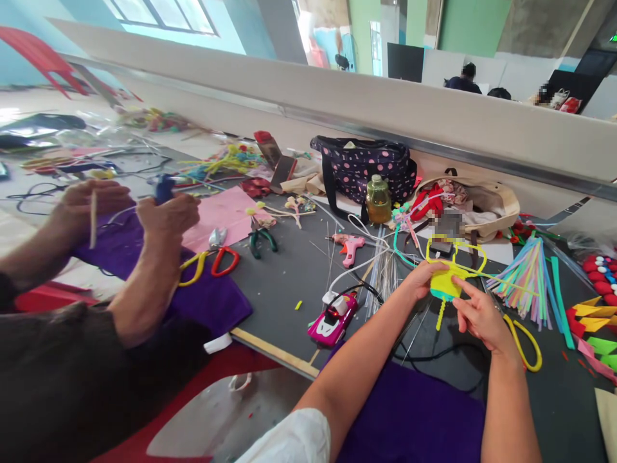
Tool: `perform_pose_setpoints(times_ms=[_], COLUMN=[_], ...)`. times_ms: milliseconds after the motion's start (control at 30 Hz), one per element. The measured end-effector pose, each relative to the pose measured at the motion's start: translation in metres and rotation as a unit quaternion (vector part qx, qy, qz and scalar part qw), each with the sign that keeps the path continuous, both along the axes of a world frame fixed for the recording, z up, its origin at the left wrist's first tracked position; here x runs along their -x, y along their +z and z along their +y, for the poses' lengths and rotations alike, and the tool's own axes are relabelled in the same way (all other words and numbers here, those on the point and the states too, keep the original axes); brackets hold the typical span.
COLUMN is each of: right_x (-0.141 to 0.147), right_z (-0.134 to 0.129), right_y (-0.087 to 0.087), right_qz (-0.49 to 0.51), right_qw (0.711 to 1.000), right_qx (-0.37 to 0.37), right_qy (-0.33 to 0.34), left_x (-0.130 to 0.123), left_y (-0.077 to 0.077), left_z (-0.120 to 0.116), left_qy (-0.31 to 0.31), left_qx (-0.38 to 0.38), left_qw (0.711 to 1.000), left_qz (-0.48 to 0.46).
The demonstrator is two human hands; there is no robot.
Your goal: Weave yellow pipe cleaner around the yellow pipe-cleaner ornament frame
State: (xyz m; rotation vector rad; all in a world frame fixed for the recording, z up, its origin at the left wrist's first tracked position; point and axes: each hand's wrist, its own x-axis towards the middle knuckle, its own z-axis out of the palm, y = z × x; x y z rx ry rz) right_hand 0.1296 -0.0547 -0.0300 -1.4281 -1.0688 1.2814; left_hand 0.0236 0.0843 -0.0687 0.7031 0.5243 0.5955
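Note:
A yellow pipe-cleaner craft [444,283] with a turquoise lower edge hangs over the table. Long yellow loops stick out at its top, and a short twisted stem points down. My left hand [425,280] is closed on its left side, thumb and fingers pinching it. From the right, my right hand [484,314] has its fingertips at the craft's right edge, the index finger against it and the other fingers partly curled. Yellow-handled scissors [525,344] lie beside my right wrist, blades hidden.
A pink glue gun [349,247], magenta car-shaped power strip [333,319], wires [383,273] and pastel pipe cleaners [523,283] surround my arms. Behind stand a bottle [378,200] and a dotted bag [366,164]. At left, a co-worker's hands [166,215] work near scissors [216,247] and pliers [263,241].

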Motion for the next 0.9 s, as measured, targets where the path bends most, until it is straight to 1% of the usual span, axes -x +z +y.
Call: perform_pose_setpoints(times_ms=[133, 200, 233, 267, 333, 367, 433, 467, 533, 567, 633, 733, 833, 900], right_x=[-0.005, -0.010, -0.013, -0.015, -0.019, -0.020, -0.021, -0.021, -0.021, -0.021, -0.021, -0.020, -0.017, -0.016], right_z=[-0.004, -0.004, -0.003, -0.001, 0.004, 0.007, 0.012, 0.014, 0.017, 0.017, 0.016, 0.015, 0.017, 0.019], right_y=[0.002, -0.001, -0.003, -0.006, -0.012, -0.015, -0.017, -0.018, -0.016, -0.014, -0.011, -0.010, -0.013, -0.016], right_qz=[-0.013, -0.010, -0.003, 0.009, 0.042, 0.064, 0.105, 0.122, 0.145, 0.151, 0.157, 0.151, 0.130, 0.123], right_qw=[0.999, 0.998, 0.999, 1.000, 0.993, 0.983, 0.950, 0.931, 0.898, 0.886, 0.874, 0.870, 0.863, 0.856], right_qx=[0.022, 0.031, 0.030, 0.021, -0.017, -0.044, -0.104, -0.133, -0.181, -0.198, -0.218, -0.225, -0.230, -0.233], right_qy=[0.047, 0.050, 0.033, 0.000, -0.105, -0.165, -0.276, -0.318, -0.374, -0.391, -0.405, -0.411, -0.430, -0.445], left_x=[0.002, 0.002, 0.002, 0.002, 0.001, 0.000, -0.002, -0.004, -0.007, -0.008, -0.009, -0.010, -0.009, -0.008], left_y=[0.001, 0.004, 0.005, 0.006, 0.009, 0.011, 0.014, 0.015, 0.018, 0.019, 0.020, 0.022, 0.024, 0.025], left_z=[0.004, 0.004, 0.003, 0.002, -0.001, -0.003, -0.010, -0.013, -0.020, -0.023, -0.028, -0.031, -0.030, -0.029], left_qy=[0.004, 0.008, 0.008, 0.009, 0.012, 0.013, 0.013, 0.013, 0.016, 0.019, 0.027, 0.047, 0.076, 0.082], left_qx=[0.008, 0.012, 0.013, 0.014, 0.016, 0.018, 0.027, 0.031, 0.030, 0.027, 0.020, 0.015, 0.019, 0.027], left_qw=[1.000, 1.000, 1.000, 1.000, 1.000, 1.000, 1.000, 0.999, 0.999, 0.999, 0.999, 0.999, 0.997, 0.996], left_qz=[-0.003, -0.005, -0.005, -0.005, -0.005, -0.005, -0.008, -0.009, -0.010, -0.010, -0.012, -0.011, 0.004, 0.011])
